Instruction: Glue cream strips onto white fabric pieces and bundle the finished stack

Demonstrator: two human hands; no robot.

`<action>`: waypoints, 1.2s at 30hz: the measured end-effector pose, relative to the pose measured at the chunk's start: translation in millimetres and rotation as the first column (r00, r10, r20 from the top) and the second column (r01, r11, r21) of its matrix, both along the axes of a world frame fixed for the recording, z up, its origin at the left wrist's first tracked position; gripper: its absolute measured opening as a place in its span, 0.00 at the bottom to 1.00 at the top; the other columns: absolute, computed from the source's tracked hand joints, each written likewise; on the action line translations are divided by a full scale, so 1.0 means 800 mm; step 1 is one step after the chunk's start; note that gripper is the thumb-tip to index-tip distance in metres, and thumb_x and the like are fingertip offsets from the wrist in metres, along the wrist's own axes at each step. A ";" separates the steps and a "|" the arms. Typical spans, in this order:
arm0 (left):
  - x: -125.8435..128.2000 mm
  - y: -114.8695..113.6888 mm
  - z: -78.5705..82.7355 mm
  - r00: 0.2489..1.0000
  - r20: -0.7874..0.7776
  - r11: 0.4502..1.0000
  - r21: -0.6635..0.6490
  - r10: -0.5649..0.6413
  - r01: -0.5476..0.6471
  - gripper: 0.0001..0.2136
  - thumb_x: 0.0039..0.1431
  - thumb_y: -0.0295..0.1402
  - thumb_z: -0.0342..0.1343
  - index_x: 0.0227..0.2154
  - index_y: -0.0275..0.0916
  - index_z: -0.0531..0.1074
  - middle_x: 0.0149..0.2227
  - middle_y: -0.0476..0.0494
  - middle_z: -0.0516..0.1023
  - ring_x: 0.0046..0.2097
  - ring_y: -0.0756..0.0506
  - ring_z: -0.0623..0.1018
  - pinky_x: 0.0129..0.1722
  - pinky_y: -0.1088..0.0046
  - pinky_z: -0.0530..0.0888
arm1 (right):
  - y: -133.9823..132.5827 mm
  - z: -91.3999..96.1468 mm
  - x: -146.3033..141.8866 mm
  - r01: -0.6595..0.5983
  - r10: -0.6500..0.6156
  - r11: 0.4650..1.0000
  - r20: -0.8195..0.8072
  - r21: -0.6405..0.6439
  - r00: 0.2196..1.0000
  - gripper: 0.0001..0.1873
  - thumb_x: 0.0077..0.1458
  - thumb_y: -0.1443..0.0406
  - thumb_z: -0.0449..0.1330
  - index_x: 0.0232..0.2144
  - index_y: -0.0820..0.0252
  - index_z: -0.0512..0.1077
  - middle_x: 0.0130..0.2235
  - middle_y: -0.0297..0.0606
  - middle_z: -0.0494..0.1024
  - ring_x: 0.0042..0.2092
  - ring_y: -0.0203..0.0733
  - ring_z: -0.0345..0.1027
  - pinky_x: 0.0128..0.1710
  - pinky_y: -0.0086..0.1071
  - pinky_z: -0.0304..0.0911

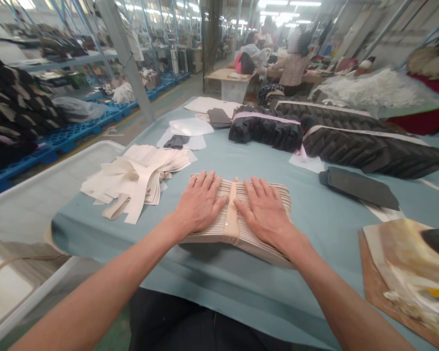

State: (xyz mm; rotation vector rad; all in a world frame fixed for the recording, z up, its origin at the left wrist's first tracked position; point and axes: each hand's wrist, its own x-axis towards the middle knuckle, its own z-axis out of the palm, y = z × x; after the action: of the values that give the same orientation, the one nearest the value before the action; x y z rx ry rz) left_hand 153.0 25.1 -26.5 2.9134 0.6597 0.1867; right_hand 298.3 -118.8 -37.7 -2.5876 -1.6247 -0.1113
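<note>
Beige fabric bundle [244, 229]: on the teal-covered table [131, 233], under both palms.
Left hand [202, 204]: flat, thumb out, fingers slightly apart.
Right hand [266, 208]: likewise flat and spread.
Band [232, 218]: could slip if pressure is uneven, letting layers fan out.

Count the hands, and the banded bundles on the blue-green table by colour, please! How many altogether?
Hands: 2, the left hand and right hand
Beige banded bundle: 1
Dark banded bundles: 3
Total: 6
</note>
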 end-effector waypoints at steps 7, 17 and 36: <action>0.004 0.004 -0.007 1.000 0.023 1.000 -0.021 -0.006 0.006 0.33 0.74 0.47 0.38 0.71 0.26 0.58 0.76 0.23 0.53 0.77 0.25 0.53 0.74 0.41 0.51 | 0.002 -0.003 0.001 0.007 -0.007 1.000 0.004 -0.010 1.000 0.39 0.74 0.48 0.45 0.74 0.72 0.57 0.75 0.57 0.55 0.75 0.64 0.47 0.73 0.56 0.46; -0.047 -0.024 0.025 0.998 0.057 1.000 -0.018 0.017 -0.016 0.34 0.75 0.48 0.37 0.73 0.28 0.55 0.77 0.27 0.51 0.78 0.27 0.51 0.76 0.43 0.50 | -0.009 0.012 -0.001 0.011 -0.011 1.000 0.008 0.013 1.000 0.38 0.75 0.49 0.42 0.73 0.71 0.58 0.75 0.57 0.57 0.75 0.64 0.49 0.72 0.57 0.48; -0.017 -0.015 0.001 0.993 -0.105 0.992 0.121 0.062 -0.049 0.34 0.76 0.49 0.40 0.73 0.27 0.55 0.77 0.27 0.51 0.78 0.30 0.52 0.76 0.47 0.56 | -0.008 -0.007 -0.007 0.008 -0.012 0.997 0.050 0.071 0.999 0.38 0.73 0.49 0.49 0.73 0.72 0.59 0.75 0.57 0.56 0.74 0.64 0.50 0.72 0.58 0.48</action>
State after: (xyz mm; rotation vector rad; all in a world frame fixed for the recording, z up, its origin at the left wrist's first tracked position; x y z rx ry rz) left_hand 139.1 13.1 -25.4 3.0381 0.7723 0.0755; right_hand 292.5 -125.0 -43.4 -2.5598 -1.5935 -0.2321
